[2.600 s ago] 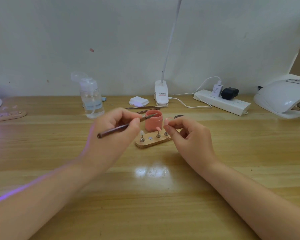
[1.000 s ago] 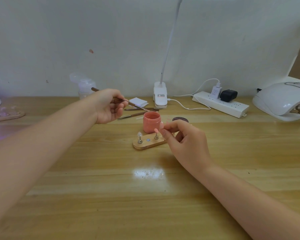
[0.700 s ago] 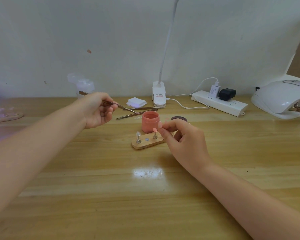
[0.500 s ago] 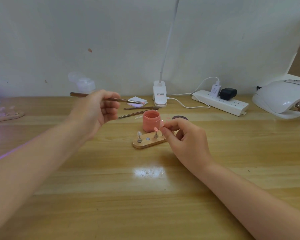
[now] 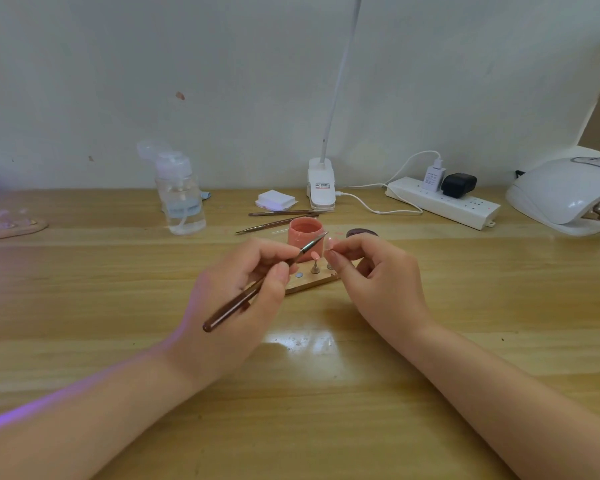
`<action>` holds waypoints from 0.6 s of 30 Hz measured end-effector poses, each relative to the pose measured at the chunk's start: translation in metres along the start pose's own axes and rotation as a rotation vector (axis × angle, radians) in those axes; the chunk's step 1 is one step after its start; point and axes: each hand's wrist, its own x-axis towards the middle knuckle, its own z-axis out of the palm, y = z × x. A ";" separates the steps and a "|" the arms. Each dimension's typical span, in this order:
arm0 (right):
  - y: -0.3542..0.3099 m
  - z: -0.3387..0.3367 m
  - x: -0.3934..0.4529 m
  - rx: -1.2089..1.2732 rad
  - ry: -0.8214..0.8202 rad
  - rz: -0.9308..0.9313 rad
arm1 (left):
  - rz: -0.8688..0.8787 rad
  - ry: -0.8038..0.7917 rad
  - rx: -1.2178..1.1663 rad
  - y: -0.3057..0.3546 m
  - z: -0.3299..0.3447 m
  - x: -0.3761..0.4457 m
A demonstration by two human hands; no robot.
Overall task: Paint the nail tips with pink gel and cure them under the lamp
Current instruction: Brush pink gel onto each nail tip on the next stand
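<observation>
Frame centre: left hand (image 5: 236, 299) grip pinches brush (image 5: 257, 287), bristles beside nail tip (image 5: 330, 242) pinched in right hand (image 5: 378, 278) grip, before jar (image 5: 305, 237).

We are seeing two bare forearms with no sleeves, a left hand (image 5: 232, 299) and a right hand (image 5: 378, 282) wearing no rings.

In front of the pink gel jar (image 5: 305, 233), the left hand (image 5: 236, 303) holds a brush (image 5: 260, 284) whose tip meets a nail tip (image 5: 330, 243) pinched by the right hand (image 5: 378, 282).
</observation>
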 end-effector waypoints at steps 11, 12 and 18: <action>0.002 0.000 -0.001 -0.017 -0.005 -0.017 | 0.009 -0.020 0.054 -0.004 0.000 -0.003; 0.002 0.000 -0.001 -0.020 -0.003 -0.019 | 0.010 -0.010 0.051 -0.004 0.001 -0.003; 0.003 0.000 -0.001 -0.026 -0.007 -0.018 | -0.002 -0.019 0.058 -0.005 0.002 -0.004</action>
